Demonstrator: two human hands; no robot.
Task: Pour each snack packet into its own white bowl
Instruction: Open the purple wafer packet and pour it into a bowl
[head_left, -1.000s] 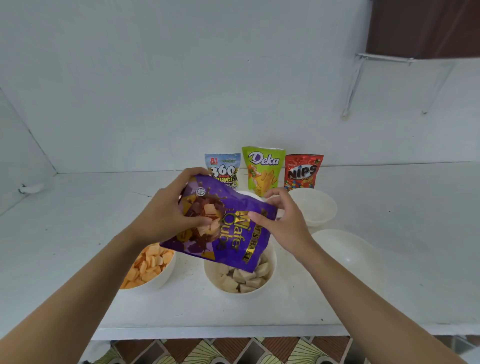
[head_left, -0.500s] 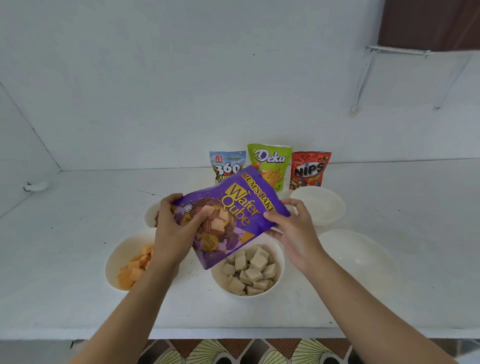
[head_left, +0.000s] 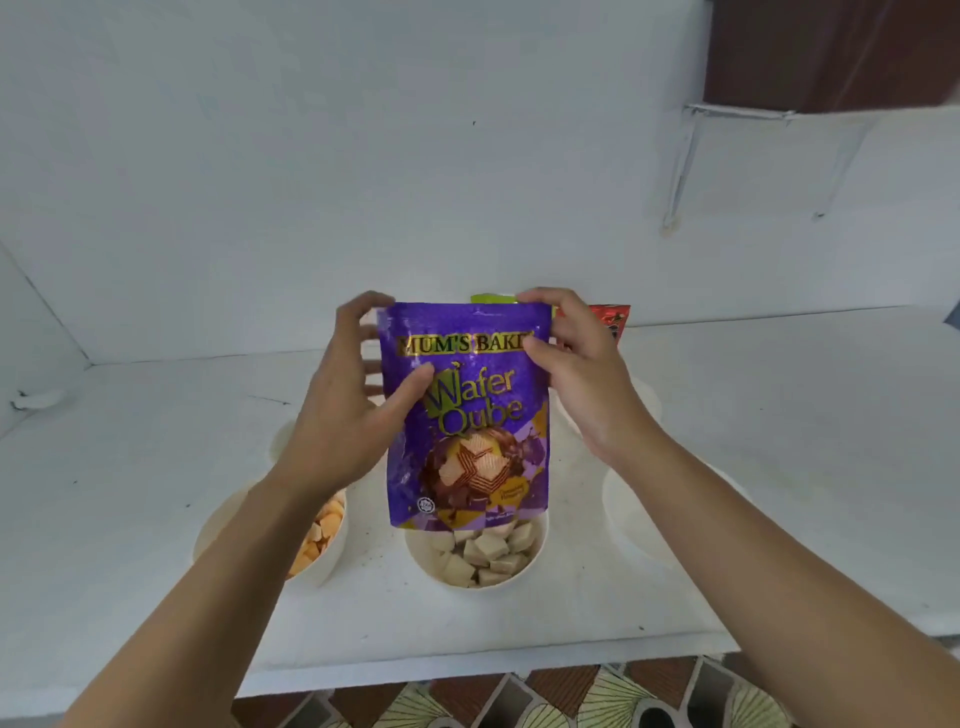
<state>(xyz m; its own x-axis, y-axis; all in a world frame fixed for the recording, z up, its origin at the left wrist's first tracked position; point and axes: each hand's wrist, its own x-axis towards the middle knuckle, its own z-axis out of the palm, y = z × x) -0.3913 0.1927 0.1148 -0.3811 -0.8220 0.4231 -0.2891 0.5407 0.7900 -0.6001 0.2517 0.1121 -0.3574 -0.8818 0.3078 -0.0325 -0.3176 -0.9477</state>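
I hold a purple Wafer Qube packet (head_left: 467, 415) upright over the middle of the table. My left hand (head_left: 348, 415) grips its left edge, thumb on the front. My right hand (head_left: 576, 379) pinches its top right corner. Right below the packet stands a white bowl (head_left: 535, 558) filled with pale wafer cubes (head_left: 485, 553). To the left, a white bowl (head_left: 332, 551) holds orange snack pieces (head_left: 317, 535), partly hidden by my left forearm. Behind the packet only the top of a green packet (head_left: 493, 298) and a strip of a red packet (head_left: 610, 319) show.
More white bowls stand around: one at the right (head_left: 623, 514) behind my right forearm, one behind my right hand (head_left: 647, 400), one behind my left hand (head_left: 280, 436). The white table's front edge (head_left: 467, 670) runs close to me, with patterned floor below. A white wall rises behind.
The purple packet has turned from tilted, mouth down over the wafer bowl, to upright and risen. My left hand moved from its bottom to its left edge; my right hand stayed at the top.
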